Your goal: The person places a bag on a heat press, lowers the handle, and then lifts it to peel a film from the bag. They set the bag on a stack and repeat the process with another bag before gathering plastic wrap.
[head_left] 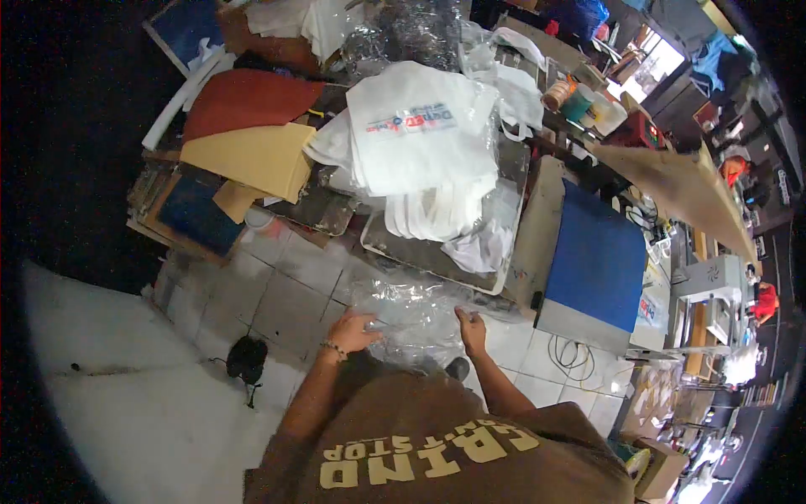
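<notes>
A clear, crinkled plastic bag or sheet [411, 315] is stretched between my two hands in front of my body. My left hand [353, 332], with a beaded bracelet at the wrist, grips its left side. On the opposite edge, my right hand [472, 330] pinches the plastic between thumb and fingers. Just beyond the hands, a stack of white fabric bags [420, 143] with red and blue print lies on a low table [395, 244], handles toward me. Whether the plastic is a bag with an opening cannot be made out.
Red and tan sheets [243, 160] lie left of the stack. A blue-topped board [592, 256] stands to the right, with a coiled cable [571, 357] on the tiles below it. More clear plastic [411, 38] is heaped behind. A person in red [762, 304] is far right.
</notes>
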### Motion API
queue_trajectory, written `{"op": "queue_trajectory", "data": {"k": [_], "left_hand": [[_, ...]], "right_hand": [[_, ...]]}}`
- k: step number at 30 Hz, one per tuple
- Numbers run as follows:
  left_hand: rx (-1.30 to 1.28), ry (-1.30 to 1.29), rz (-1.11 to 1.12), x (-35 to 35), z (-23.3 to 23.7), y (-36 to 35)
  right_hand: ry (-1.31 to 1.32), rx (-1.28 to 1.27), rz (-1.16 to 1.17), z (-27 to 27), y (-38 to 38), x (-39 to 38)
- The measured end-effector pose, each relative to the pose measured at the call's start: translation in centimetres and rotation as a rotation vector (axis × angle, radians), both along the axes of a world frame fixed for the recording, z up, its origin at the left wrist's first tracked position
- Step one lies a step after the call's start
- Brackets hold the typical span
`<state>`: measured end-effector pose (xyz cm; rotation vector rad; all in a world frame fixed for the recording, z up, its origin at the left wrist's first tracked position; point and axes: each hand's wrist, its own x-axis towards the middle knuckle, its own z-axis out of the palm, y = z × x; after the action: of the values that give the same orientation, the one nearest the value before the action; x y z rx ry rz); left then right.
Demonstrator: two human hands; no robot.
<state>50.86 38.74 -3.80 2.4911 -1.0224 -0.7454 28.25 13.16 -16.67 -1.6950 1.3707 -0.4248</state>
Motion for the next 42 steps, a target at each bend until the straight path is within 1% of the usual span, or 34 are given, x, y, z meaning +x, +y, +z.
{"op": "queue_trajectory", "data": {"k": [1, 2, 3, 4, 5, 6, 7, 8, 9, 10, 11, 12, 13, 14, 16, 17, 19, 20, 22, 23, 24, 26, 28, 29, 30, 31, 33, 34, 35, 36, 37, 39, 40, 42], "left_hand": [[-0.073, 0.136, -0.24, 1.6, -0.5, 0.9], [-0.065, 0.16, -0.219, 2.9, -0.4, 1.0], [-0.119, 0.353, -0.17, 4.5, -0.2, 1.2], [-0.173, 0.541, -0.109, 6.1, -0.1, 2.4], [-0.161, 0.545, -0.071, 8.1, -0.4, 4.0], [-0.208, 0.514, -0.106, 10.2, -0.6, 4.6], [-0.26, 0.483, -0.153, 11.9, -1.0, 4.9], [-0.264, 0.483, -0.155, 13.7, -1.2, 5.6], [-0.261, 0.511, -0.11, 15.3, -1.6, 6.6], [-0.254, 0.542, -0.086, 16.6, -1.8, 6.3], [-0.263, 0.54, -0.129, 18.2, 0.3, 4.7], [-0.132, 0.62, -0.256, 19.7, 4.9, 3.1], [0.012, 0.69, -0.38, 21.1, 9.0, 1.4], [0.02, 0.674, -0.42, 22.5, 12.3, -0.5], [-0.41, 1.086, -0.398, 24.7, 17.5, -4.2], [-0.388, 1.077, -0.425, 25.7, 18.8, -6.2], [-0.488, 0.839, -0.309, 27.7, 21.3, -10.8], [-0.476, 0.818, -0.345, 28.4, 22.1, -13.6], [-0.447, 0.545, -0.298, 30.0, 23.2, -19.8], [-0.431, 0.527, -0.307, 30.9, 22.9, -23.3], [-0.413, 0.52, -0.344, 31.8, 22.2, -26.8], [-0.475, 0.269, -0.393, 33.0, 20.6, -33.8], [-0.494, 0.243, -0.442, 34.0, 18.7, -40.9], [-0.588, 0.062, -0.483, 34.5, 17.5, -44.4], [-0.682, -0.119, -0.521, 35.1, 16.4, -48.0], [-0.68, -0.107, -0.542, 36.1, 15.2, -51.7], [-0.617, -0.525, -0.627, 38.1, 13.1, -58.6], [-0.616, -0.508, -0.654, 38.7, 12.6, -61.5], [-0.56, -0.571, -0.61, 39.1, 12.2, -64.3], [-0.507, -0.632, -0.568, 39.2, 11.7, -66.4], [-0.514, -0.614, -0.604, 39.3, 11.2, -68.3], [-0.326, -0.757, -0.493, 39.4, 11.0, -73.0], [-0.195, -0.836, -0.51, 40.6, 9.9, -76.1], [-0.164, -0.865, -0.383, 41.4, 8.2, -78.9]], "right_hand": [[-0.018, -0.081, 0.039, -1.4, 0.0, 0.6], [-0.036, -0.148, 0.09, -2.4, 0.9, 0.8], [0.214, -0.02, 0.103, 3.1, 1.9, 3.0], [0.097, -0.003, 0.146, 2.7, 2.5, 3.2], [0.127, -0.044, 0.179, 4.1, 3.2, 4.2], [0.15, -0.097, 0.2, 5.7, 3.5, 5.5], [0.15, -0.096, 0.211, 5.6, 3.7, 6.5], [0.238, -0.133, 0.209, 5.5, 3.7, 7.0], [0.333, -0.166, 0.195, 5.3, 3.8, 6.7], [0.342, -0.167, 0.162, 5.3, 4.3, 6.1], [0.3, -0.151, 0.171, 5.1, 4.2, 6.3], [0.253, -0.138, 0.175, 4.7, 3.9, 6.6], [0.369, -0.119, 0.167, 3.4, 3.5, 6.9], [0.332, -0.112, 0.156, 3.6, 3.5, 7.3], [0.368, -0.064, 0.158, 3.6, 3.2, 7.9], [0.352, -0.056, 0.129, 3.9, 3.1, 8.2], [0.369, -0.158, 0.152, 4.2, 2.5, 9.4], [0.343, -0.161, 0.119, 3.6, 2.1, 9.5], [0.331, -0.231, 0.19, 2.2, 1.4, 9.5], [0.313, -0.222, 0.153, 2.0, 1.1, 9.5], [0.316, -0.247, 0.188, 2.0, 1.0, 9.0], [0.325, -0.266, 0.188, 3.9, 0.7, 8.5], [0.425, -0.06, 0.22, 5.6, 0.3, 8.1], [0.427, -0.052, 0.196, 5.3, 0.4, 7.6], [0.427, -0.115, 0.174, 5.0, 0.8, 6.9], [0.429, -0.178, 0.153, 4.4, 1.4, 6.0], [0.309, -0.26, 0.044, 2.1, 3.0, 3.1], [0.468, -0.119, 0.014, 3.1, 3.5, 2.6], [0.622, 0.029, -0.016, 5.0, 3.8, 2.5], [0.503, -0.065, -0.088, 3.2, 5.6, 0.7], [0.387, -0.162, -0.165, 0.9, 8.2, -1.0], [0.491, -0.048, -0.395, 4.2, 10.8, -0.7], [0.53, -0.082, -0.418, 5.2, 12.6, -0.7], [0.588, -0.11, -0.461, 5.6, 15.6, -1.3]]}}
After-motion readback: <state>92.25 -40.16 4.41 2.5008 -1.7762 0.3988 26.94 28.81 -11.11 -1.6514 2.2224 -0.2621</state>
